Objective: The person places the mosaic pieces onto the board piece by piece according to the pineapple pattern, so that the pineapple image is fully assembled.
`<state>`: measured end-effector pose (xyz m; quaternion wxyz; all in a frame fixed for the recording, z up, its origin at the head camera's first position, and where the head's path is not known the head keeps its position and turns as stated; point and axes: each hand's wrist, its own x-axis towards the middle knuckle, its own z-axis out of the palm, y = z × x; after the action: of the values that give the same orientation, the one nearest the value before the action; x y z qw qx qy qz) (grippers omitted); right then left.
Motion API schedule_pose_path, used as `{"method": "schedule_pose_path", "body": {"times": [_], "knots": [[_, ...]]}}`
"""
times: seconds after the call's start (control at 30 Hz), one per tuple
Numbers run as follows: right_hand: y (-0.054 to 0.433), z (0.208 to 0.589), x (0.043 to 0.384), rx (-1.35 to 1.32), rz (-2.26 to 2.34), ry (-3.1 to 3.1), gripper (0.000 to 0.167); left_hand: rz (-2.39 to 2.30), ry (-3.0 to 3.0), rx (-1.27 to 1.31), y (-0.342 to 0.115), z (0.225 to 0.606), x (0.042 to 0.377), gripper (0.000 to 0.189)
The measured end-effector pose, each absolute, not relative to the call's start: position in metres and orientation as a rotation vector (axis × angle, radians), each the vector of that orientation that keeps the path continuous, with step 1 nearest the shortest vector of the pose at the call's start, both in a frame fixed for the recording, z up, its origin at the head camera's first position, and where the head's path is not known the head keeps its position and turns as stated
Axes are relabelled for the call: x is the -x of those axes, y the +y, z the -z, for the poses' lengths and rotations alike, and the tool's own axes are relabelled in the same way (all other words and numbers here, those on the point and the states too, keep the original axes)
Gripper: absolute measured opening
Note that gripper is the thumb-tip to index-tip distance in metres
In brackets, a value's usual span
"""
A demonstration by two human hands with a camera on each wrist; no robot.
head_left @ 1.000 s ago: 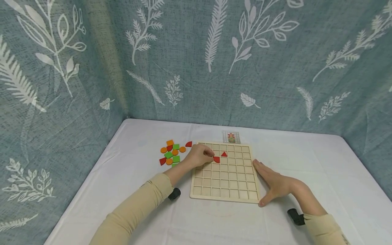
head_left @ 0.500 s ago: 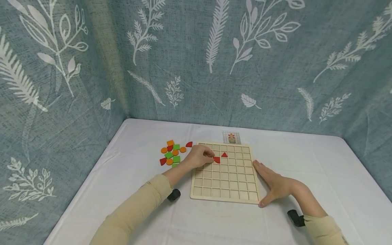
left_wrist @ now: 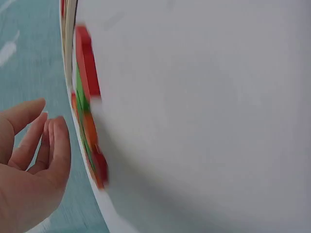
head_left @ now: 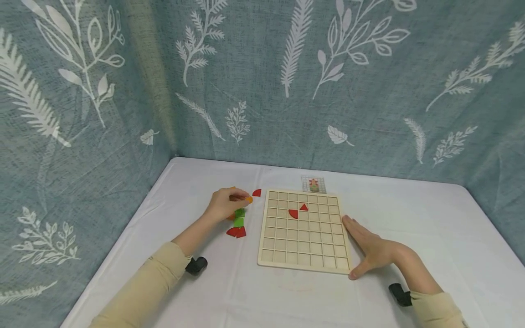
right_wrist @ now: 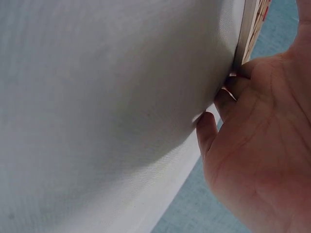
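My left hand [head_left: 224, 203] is over the pile of small flat pieces left of the board, its fingers bent loosely. In the left wrist view no piece shows between thumb and fingers. An orange disc [head_left: 249, 199] shows at the fingertips. Green squares [head_left: 239, 222] and red quarter-round pieces [head_left: 240, 232] lie below the hand, which hides part of the pile. The wooden grid board [head_left: 283, 262] carries a red quarter-round piece [head_left: 293, 213] and a red triangle [head_left: 303, 207] in its cells. My right hand [head_left: 375, 248] rests along the board's right edge, thumb spread toward the near corner.
Behind the board lies a small pattern card [head_left: 313, 184] with a grid and a coloured figure. A single red quarter-round piece [head_left: 257, 192] is by the board's far left corner. A patterned curtain [head_left: 262, 114] stands behind the white table [head_left: 303, 300].
My left hand has left the red quarter-round piece on the board and moved left to the pile. Several loose pieces have shifted, with red ones now nearer me. The right hand stays put.
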<state>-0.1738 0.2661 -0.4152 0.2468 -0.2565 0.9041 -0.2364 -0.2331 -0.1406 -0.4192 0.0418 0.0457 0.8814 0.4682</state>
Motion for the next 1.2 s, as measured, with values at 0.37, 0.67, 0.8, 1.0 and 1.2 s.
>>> {"method": "schedule_pose_path", "body": {"times": [0.37, 0.67, 0.8, 1.0, 1.2], "knots": [[0.269, 0.418, 0.172, 0.696, 0.673, 2.456, 0.14, -1.424, 2.767, 0.101, -0.193, 0.433, 0.258, 0.032], [0.27, 0.422, 0.171, 0.692, 0.666, 2.466, 0.14, -1.32, 2.756, 0.058, -0.198, 0.433, 0.27, 0.033], [0.269, 0.422, 0.17, 0.688, 0.653, 2.472, 0.14, -1.269, 2.754, 0.025, -0.195, 0.437, 0.275, 0.034], [0.27, 0.423, 0.171, 0.68, 0.643, 2.483, 0.14, -1.247, 2.747, 0.02, -0.193, 0.438, 0.277, 0.036], [0.271, 0.423, 0.174, 0.7, 0.641, 2.501, 0.14, -1.214, 2.795, -0.019, -0.192, 0.436, 0.278, 0.036]]}}
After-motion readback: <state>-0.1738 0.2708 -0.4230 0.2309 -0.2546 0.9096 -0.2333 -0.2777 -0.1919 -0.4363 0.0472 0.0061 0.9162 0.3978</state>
